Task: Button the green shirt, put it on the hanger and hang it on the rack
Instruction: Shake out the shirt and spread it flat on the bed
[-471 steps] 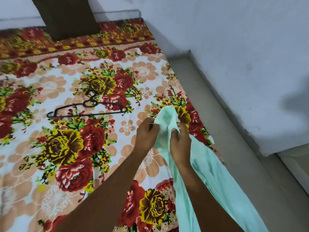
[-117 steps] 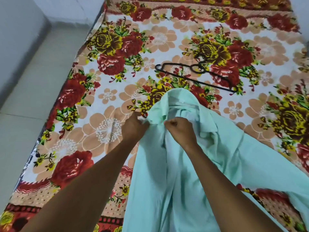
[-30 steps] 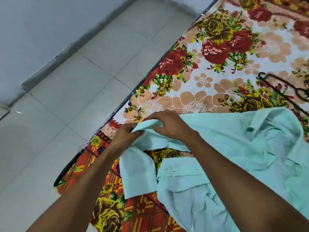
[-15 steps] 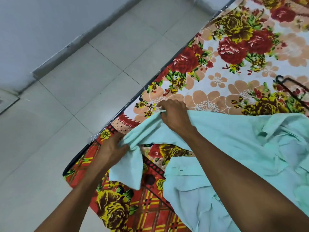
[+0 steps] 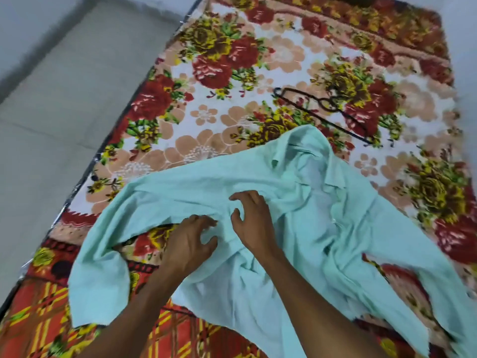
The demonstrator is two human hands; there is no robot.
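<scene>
Head view, one item per line of sight. Shirt (image 5: 296, 202), pale green: lying spread on the floral bed (image 5: 258, 55), collar toward the far end, one sleeve trailing toward the near left edge. Half a second ago that sleeve was being pulled out sideways by both hands; now it is released and lies flat, so the garment looks laid out and ready for buttoning. Left hand (image 5: 189, 244): open, fingers spread, palm down on the front cloth, holding nothing. Right hand (image 5: 251, 223): likewise open, fingers loosely curled, resting on the fabric just beside the left. Front panels: rumpled, seemingly unfastened; one small white button shows to the right. Hanger (image 5: 325, 109), black: on the bed beyond the collar, untouched. Rack: not in sight. Floor (image 5: 51, 125), grey tile, at left.
</scene>
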